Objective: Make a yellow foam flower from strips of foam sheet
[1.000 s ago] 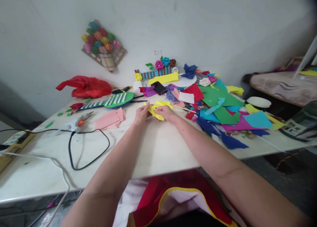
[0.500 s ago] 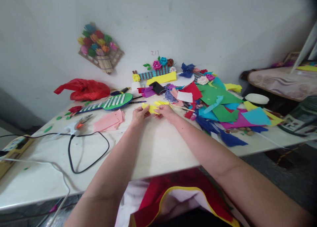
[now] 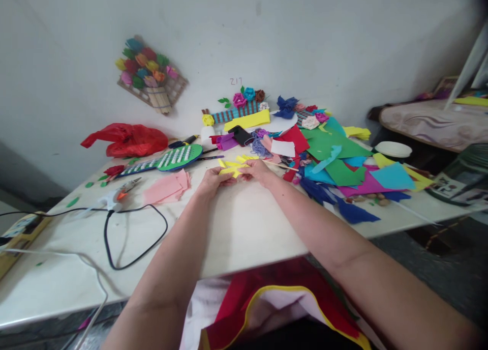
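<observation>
Pale tabletop (image 3: 247, 228) lay below; left hand (image 3: 212, 181) and right hand (image 3: 259, 171) pinched yellow paper (image 3: 231, 170) between them, its long axis roughly crosswise (neither looked nearer).

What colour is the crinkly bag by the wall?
The bag is red, bright and shiny, as the head view shows.

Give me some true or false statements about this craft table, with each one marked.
1. The bare left hand and bare right hand both hold yellow paper. True.
2. The crumpled red plastic bag hangs on the wall. False: it lies on the white table.
3. A loop of thin black cable lies on the table. True.
4. The pale pink paper sheets lie right of both hands. False: they lie left of both.
</observation>
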Action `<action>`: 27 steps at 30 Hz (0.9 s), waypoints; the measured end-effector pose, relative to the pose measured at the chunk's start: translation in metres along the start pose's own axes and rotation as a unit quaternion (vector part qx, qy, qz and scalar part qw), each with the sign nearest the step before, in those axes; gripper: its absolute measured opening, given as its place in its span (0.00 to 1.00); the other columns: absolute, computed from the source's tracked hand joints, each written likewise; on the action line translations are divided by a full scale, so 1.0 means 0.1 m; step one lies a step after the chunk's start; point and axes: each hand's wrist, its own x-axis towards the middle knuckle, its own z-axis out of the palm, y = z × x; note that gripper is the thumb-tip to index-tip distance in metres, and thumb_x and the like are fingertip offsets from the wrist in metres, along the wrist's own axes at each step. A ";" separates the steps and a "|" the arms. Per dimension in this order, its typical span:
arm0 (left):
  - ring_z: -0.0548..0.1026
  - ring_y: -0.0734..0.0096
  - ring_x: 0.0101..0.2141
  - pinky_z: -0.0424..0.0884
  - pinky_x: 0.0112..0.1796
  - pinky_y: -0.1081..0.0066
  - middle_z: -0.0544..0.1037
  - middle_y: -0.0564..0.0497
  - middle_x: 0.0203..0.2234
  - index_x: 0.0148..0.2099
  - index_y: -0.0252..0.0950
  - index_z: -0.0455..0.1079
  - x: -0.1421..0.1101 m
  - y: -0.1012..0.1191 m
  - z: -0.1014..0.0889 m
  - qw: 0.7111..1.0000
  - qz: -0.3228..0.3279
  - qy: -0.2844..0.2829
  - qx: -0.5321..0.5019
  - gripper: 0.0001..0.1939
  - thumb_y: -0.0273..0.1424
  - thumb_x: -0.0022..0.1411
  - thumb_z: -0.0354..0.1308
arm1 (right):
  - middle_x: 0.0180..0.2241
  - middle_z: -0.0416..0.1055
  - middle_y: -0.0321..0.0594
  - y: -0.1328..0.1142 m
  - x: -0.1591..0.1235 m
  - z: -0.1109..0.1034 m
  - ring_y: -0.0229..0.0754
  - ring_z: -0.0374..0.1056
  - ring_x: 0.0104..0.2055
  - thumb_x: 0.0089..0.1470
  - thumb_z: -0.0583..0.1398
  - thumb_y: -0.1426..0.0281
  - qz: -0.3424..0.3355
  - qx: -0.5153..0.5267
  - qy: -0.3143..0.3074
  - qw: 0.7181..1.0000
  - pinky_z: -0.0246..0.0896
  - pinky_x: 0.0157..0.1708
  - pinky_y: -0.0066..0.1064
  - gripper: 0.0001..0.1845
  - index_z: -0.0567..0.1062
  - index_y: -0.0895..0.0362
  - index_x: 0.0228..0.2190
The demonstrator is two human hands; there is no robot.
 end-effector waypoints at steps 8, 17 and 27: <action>0.74 0.71 0.23 0.70 0.30 0.71 0.76 0.49 0.22 0.31 0.30 0.70 0.02 -0.03 -0.01 1.000 0.005 -0.010 -0.009 0.16 0.33 0.39 0.67 | 0.16 0.71 0.36 0.01 -0.01 -0.01 0.29 0.62 0.14 0.38 0.62 0.75 -0.009 0.011 -0.024 1.000 0.56 0.15 0.20 0.06 0.71 0.62 0.23; 0.76 0.68 0.26 0.72 0.33 0.70 0.77 0.47 0.24 0.35 0.29 0.71 0.00 -0.03 -0.04 0.997 0.003 -0.039 -0.066 0.16 0.30 0.41 0.65 | 0.15 0.70 0.35 -0.06 -0.05 0.00 0.29 0.61 0.14 0.38 0.60 0.78 -0.003 0.034 -0.021 0.999 0.57 0.16 0.21 0.04 0.72 0.63 0.24; 0.77 0.65 0.28 0.72 0.31 0.70 0.78 0.43 0.26 0.40 0.29 0.70 0.00 0.01 -0.05 0.993 -0.008 -0.050 -0.109 0.15 0.24 0.46 0.60 | 0.16 0.70 0.34 -0.04 -0.02 -0.03 0.28 0.58 0.13 0.37 0.62 0.76 -0.020 0.043 -0.036 0.998 0.55 0.16 0.22 0.11 0.75 0.65 0.29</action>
